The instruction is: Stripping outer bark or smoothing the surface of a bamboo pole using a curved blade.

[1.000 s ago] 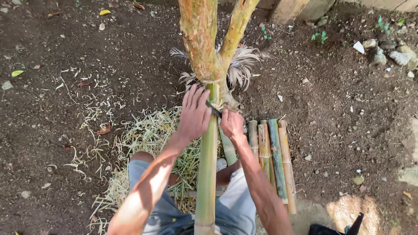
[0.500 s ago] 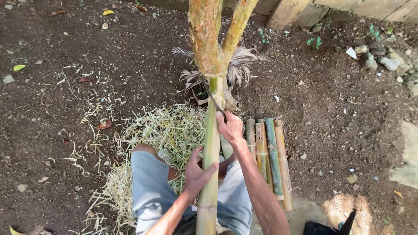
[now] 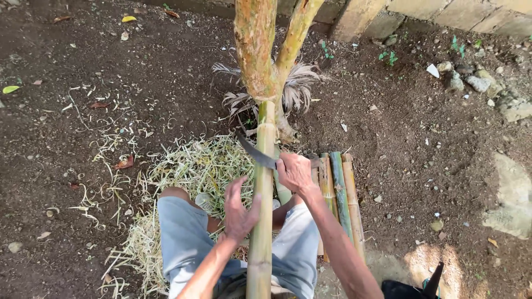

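Note:
A long green-yellow bamboo pole (image 3: 262, 210) runs from my lap up to the fork of a small tree (image 3: 260, 50). My right hand (image 3: 295, 173) grips the handle of a dark curved knife (image 3: 256, 153), whose blade lies across the pole. My left hand (image 3: 238, 209) is wrapped around the pole lower down, fingers spread, steadying it. I sit on the ground, knees apart in light shorts (image 3: 185, 238).
Several cut bamboo lengths (image 3: 339, 194) lie side by side on the soil to my right. A heap of pale shavings (image 3: 194, 166) spreads at my left. Stones (image 3: 471, 80) and a block wall (image 3: 443, 16) edge the far right.
My left hand has slid down the pole from near the knife toward my lap. The right hand with the knife has shifted slightly lower along the pole.

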